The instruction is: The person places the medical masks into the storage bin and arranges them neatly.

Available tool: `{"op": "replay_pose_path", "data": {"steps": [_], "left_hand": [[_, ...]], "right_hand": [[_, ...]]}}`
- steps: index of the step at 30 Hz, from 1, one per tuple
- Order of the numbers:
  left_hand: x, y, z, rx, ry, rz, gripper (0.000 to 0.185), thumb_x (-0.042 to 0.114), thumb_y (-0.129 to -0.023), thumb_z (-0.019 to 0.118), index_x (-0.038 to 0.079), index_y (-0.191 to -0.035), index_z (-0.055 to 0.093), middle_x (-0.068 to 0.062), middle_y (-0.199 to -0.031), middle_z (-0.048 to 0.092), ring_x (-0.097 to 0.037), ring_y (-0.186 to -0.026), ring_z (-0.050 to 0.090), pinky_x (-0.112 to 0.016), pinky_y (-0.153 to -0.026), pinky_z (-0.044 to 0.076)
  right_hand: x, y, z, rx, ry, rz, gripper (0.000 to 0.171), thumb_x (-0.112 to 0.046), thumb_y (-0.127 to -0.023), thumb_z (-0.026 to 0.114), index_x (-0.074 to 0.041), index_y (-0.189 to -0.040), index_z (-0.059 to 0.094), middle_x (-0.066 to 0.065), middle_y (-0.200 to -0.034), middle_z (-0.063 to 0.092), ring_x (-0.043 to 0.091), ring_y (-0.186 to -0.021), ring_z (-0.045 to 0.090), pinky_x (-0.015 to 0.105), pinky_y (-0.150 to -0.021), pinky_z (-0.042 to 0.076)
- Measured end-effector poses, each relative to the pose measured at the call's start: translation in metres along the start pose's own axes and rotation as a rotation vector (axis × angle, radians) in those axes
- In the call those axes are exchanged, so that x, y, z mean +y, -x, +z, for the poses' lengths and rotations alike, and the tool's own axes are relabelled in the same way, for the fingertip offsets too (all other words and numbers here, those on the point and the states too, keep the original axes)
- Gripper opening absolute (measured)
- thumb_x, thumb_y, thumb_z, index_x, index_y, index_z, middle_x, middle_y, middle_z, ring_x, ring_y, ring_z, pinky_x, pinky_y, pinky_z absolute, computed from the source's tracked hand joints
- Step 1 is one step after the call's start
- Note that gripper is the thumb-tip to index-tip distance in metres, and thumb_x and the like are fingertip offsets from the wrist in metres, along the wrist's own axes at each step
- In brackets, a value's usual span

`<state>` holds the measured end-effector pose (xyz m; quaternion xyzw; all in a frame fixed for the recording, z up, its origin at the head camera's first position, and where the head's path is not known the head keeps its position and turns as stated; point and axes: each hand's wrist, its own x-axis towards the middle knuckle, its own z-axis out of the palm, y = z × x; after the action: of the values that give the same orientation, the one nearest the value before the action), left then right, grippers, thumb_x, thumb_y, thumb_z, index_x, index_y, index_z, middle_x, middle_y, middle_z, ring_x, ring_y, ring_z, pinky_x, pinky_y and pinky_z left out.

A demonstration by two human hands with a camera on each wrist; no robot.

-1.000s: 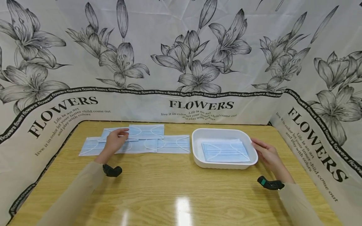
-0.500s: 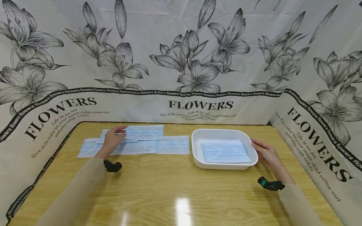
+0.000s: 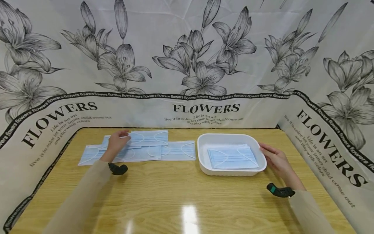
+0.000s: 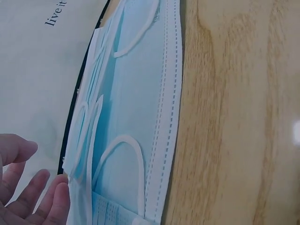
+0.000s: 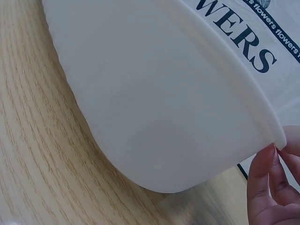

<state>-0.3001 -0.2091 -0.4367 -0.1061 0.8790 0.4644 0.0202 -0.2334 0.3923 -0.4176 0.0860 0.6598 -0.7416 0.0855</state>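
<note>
Several blue face masks with white ear loops lie overlapping on the left of the table. My left hand is over their left part, beside the uppermost mask. In the left wrist view, the fingers are loosely bent and the thumb is apart from them; the fingertips are at the edge of a mask, and contact is hard to tell. A white plastic basin stands on the right, with a stack of blue masks in it. My right hand pinches the basin's right rim between thumb and fingers.
The wood-grain table extends in front of masks and basin. A white cloth printed with flowers and lettering encloses its back and sides. Black bands sit on both wrists.
My left hand has shifted very slightly left and stays beside the uppermost mask. The view has shifted a little. The right hand keeps its hold on the basin's rim.
</note>
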Motion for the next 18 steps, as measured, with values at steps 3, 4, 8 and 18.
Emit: {"op": "replay_pose_path", "data": {"steps": [3, 4, 8, 18], "left_hand": [[0.0, -0.002, 0.001, 0.012, -0.004, -0.003, 0.045, 0.016, -0.096, 0.053, 0.0, -0.138, 0.048, -0.025, -0.137, 0.052, -0.039, -0.128, 0.047, -0.048, -0.105, 0.041], [0.0, -0.002, 0.001, 0.013, -0.003, -0.006, 0.045, 0.016, -0.096, 0.053, 0.0, -0.138, 0.048, -0.025, -0.137, 0.052, -0.039, -0.128, 0.046, -0.049, -0.105, 0.04], [0.0, -0.005, 0.004, 0.013, -0.004, -0.027, 0.045, 0.015, -0.096, 0.053, -0.001, -0.138, 0.049, -0.026, -0.136, 0.052, -0.04, -0.13, 0.044, -0.05, -0.108, 0.038], [-0.002, -0.013, 0.005, 0.008, 0.056, -0.089, 0.045, 0.017, -0.096, 0.052, 0.002, -0.139, 0.049, -0.025, -0.132, 0.055, -0.025, -0.105, 0.059, -0.031, -0.086, 0.048]], "right_hand": [[-0.001, 0.0, 0.001, 0.004, 0.0, 0.005, 0.023, -0.016, -0.094, 0.062, -0.029, -0.109, 0.073, -0.024, -0.096, 0.068, -0.008, -0.09, 0.063, 0.012, -0.074, 0.053], [0.0, 0.0, 0.001, 0.007, -0.003, 0.011, 0.023, -0.015, -0.094, 0.062, -0.03, -0.108, 0.073, -0.025, -0.096, 0.068, -0.008, -0.089, 0.063, 0.012, -0.074, 0.053], [0.0, 0.001, 0.0, 0.015, -0.017, 0.021, 0.023, -0.014, -0.094, 0.062, -0.031, -0.104, 0.073, -0.025, -0.096, 0.068, -0.009, -0.089, 0.063, 0.012, -0.075, 0.053], [0.0, 0.001, -0.001, 0.019, 0.013, 0.008, 0.024, -0.015, -0.094, 0.062, -0.028, -0.112, 0.071, -0.025, -0.097, 0.068, -0.008, -0.091, 0.063, 0.011, -0.076, 0.052]]}}
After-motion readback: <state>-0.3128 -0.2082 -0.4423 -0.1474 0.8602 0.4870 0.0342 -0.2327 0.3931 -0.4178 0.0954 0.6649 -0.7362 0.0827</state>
